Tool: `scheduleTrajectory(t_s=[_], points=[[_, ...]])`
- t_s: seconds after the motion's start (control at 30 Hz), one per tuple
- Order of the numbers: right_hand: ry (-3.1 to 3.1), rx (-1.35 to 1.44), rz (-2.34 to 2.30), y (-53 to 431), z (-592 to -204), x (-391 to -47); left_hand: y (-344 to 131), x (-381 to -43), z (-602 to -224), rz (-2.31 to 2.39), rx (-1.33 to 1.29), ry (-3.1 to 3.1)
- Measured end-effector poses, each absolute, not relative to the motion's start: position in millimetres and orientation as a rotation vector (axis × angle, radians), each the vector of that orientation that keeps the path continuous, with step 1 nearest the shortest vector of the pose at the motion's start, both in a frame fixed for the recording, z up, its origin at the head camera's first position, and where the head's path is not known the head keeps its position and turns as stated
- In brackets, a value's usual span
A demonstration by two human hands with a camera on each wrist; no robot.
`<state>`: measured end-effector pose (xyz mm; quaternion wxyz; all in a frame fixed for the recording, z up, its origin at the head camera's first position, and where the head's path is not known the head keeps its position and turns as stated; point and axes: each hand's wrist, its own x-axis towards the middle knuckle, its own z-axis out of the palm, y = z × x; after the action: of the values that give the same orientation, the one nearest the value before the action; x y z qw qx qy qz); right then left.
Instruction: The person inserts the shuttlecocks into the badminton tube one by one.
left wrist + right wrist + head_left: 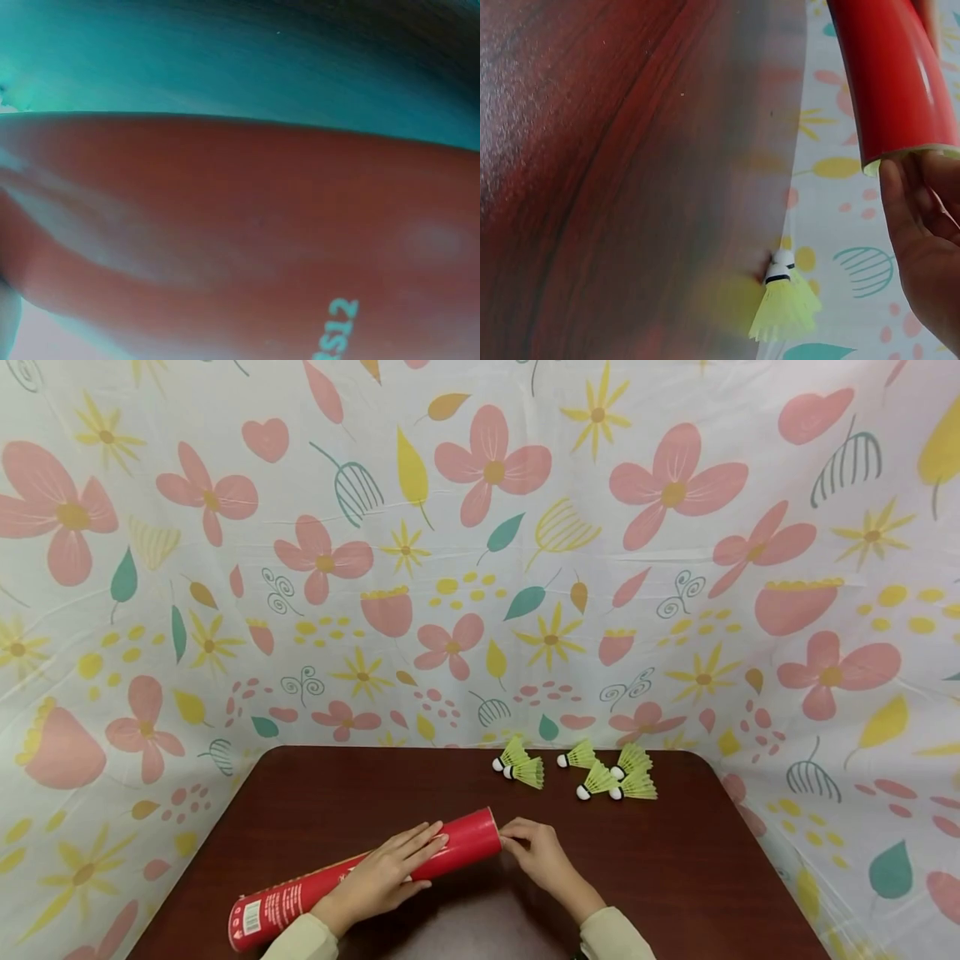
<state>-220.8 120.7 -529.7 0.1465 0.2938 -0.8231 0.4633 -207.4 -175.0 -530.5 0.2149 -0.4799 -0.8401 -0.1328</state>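
Observation:
A long red shuttlecock tube slants across the near part of the table, its right end raised and facing my right hand. My left hand grips it around the middle, fingers laid over the top and thumb along the near side. The red wall of the tube fills most of the left wrist view. At the tube's open end is my right hand, fingertips just inside the mouth. Pale yellow-green shows at the tube's rim in the right wrist view. What those fingertips hold is hidden; I cannot tell.
Several yellow-green shuttlecocks with white heads lie in loose groups at the back right of the dark wooden table. Two more shuttlecocks lie to their left. A flower-patterned cloth hangs behind and at the sides.

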Motion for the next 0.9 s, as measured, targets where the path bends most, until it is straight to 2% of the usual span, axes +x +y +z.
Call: scheduleTrajectory(t_s=[0.3, 0.9], points=[[-2.44, 0.82, 1.355, 131, -532, -229, -179, -207, -530, -0.376, -1.31, -2.373], [-2.549, 0.4, 1.343, 160, -542, -268, -182, -205, -530, -0.38, -1.305, -2.38]])
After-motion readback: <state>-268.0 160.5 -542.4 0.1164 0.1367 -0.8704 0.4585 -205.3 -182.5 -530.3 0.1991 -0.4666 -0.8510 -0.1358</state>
